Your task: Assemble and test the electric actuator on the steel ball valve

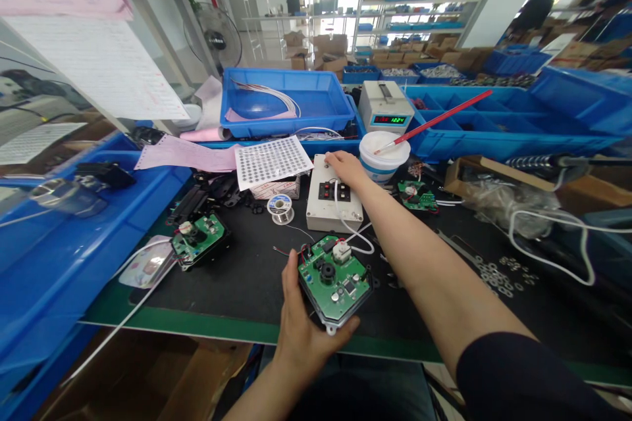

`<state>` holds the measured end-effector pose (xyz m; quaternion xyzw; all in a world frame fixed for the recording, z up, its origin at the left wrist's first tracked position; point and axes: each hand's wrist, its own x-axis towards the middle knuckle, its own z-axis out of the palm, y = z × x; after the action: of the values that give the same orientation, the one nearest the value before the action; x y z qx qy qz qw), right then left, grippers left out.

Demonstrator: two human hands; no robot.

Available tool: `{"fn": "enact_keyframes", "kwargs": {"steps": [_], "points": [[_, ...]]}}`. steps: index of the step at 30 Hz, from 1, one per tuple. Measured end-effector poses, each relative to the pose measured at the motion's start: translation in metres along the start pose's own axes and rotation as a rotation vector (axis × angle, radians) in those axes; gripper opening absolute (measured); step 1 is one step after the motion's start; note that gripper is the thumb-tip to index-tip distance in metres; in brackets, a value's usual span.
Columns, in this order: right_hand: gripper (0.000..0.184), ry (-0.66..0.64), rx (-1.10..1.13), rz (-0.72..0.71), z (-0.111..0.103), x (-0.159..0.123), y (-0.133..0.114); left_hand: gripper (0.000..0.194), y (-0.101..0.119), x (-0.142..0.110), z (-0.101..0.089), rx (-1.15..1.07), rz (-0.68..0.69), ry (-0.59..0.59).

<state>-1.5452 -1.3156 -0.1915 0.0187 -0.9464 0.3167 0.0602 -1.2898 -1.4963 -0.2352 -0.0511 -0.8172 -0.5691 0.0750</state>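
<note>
My left hand [302, 323] grips a green circuit board [334, 277] in a black housing at the near edge of the black mat, thumb on its left side. A white cable runs from the board to a white test box [332, 198] with red buttons. My right hand [345, 167] reaches forward and rests on the far top of that box, fingers curled down onto it. A white tub [384, 152] with a red-handled brush [434, 120] stands just right of that hand.
A second green board [198, 239] lies at left, a third [417, 196] right of the box. Also here: a solder spool [280, 205], a dotted sheet [272, 160], a digital meter [386, 106], blue bins [281, 100], loose washers [498, 272], and a soldering iron [557, 161].
</note>
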Motion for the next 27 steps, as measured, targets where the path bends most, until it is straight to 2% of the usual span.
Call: {"fn": "enact_keyframes", "kwargs": {"steps": [12,27], "points": [[0.033,-0.014,-0.012,0.011,-0.0014,-0.0012,-0.0019,0.118,0.0012,-0.0005,-0.0005,0.022,-0.013,-0.003],[0.033,-0.005,-0.014,0.006,-0.0015,-0.0022,-0.0024,0.112,0.0025,-0.0006,-0.0005,0.054,0.027,0.013]]}}
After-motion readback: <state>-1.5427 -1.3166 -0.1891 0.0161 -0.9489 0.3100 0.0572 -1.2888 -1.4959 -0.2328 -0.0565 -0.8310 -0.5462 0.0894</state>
